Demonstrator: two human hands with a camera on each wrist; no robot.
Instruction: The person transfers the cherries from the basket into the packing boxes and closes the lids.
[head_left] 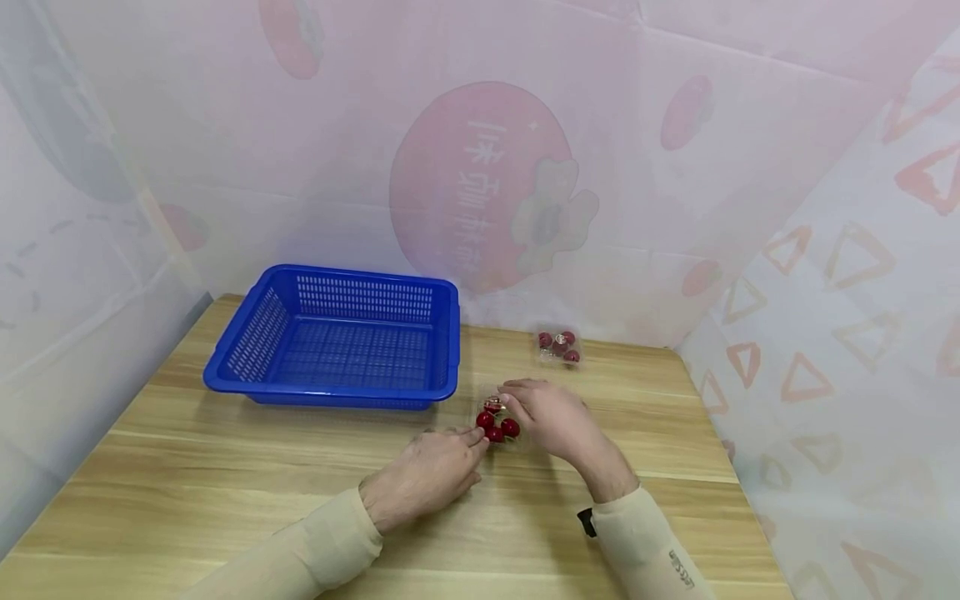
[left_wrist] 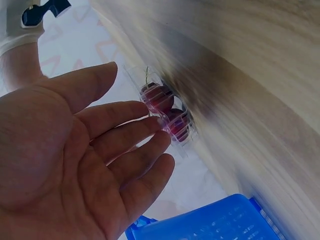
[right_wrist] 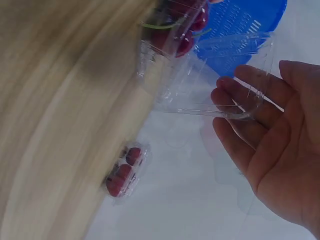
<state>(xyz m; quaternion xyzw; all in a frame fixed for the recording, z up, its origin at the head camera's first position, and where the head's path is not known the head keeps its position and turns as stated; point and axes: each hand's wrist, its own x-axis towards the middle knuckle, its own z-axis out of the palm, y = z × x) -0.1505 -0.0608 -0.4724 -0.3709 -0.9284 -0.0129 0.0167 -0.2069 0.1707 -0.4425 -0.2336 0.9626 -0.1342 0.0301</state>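
A small clear plastic clamshell box (right_wrist: 149, 65) holding several dark red cherries (head_left: 495, 429) sits on the table before me. Its hinged lid (right_wrist: 187, 95) stands raised in the right wrist view. My left hand (head_left: 427, 473) reaches in from the left, fingertips at the near-left side of the box, fingers extended and slightly spread in the left wrist view. On the other side, my right hand (head_left: 553, 421) has its loosely bent fingers against the outer face of the lid, with no pinch visible. Whether the left fingertips press the box or a cherry, I cannot tell.
A blue plastic basket (head_left: 330, 392) with slotted walls stands at the back left. Another clear box of cherries (head_left: 558, 344), apparently closed, lies near the table's back edge. A printed curtain (head_left: 637, 208) rises behind the wooden table (head_left: 225, 492).
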